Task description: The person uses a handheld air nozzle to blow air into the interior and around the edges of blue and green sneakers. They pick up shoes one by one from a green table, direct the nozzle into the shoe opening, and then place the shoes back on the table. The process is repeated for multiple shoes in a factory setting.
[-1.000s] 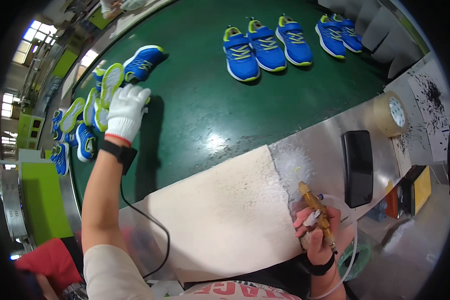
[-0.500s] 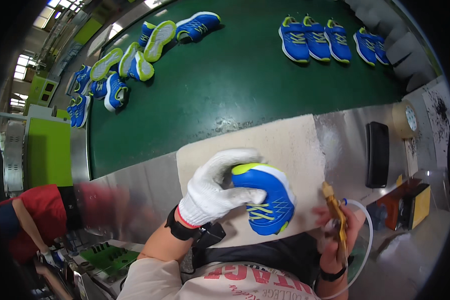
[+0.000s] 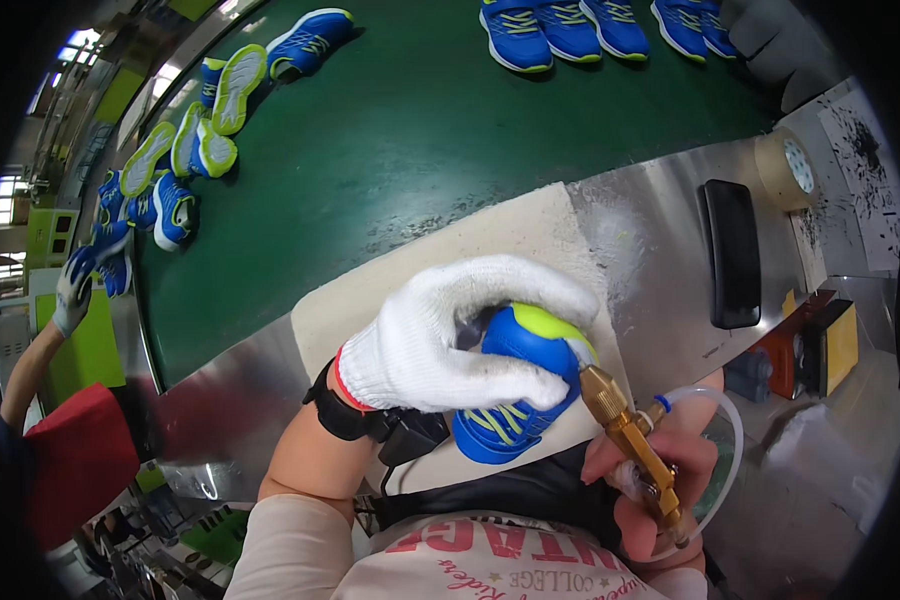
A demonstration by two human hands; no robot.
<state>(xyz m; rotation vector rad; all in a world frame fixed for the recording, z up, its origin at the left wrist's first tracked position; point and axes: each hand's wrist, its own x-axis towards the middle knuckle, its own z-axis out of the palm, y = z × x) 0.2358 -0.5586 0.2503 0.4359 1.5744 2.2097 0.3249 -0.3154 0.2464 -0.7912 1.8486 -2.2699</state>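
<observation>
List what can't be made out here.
- Head view: part of the held shoe, covered by the gloved left hand.
- Head view: part of the brass-coloured tool, covered by the right hand.
- Head view: heels of the shoes at upper right, cut off by the top edge.

The person's left hand (image 3: 460,335) wore a white knit glove (image 3: 400,350) with a red cuff edge (image 3: 339,376). A black wrist strap (image 3: 336,405) carried a black box (image 3: 416,437) with a thin dark cable (image 3: 387,479). The right hand (image 3: 682,455) was bare. The pale T-shirt (image 3: 395,575) had short sleeves (image 3: 295,535) and pink lettering (image 3: 507,541).
</observation>
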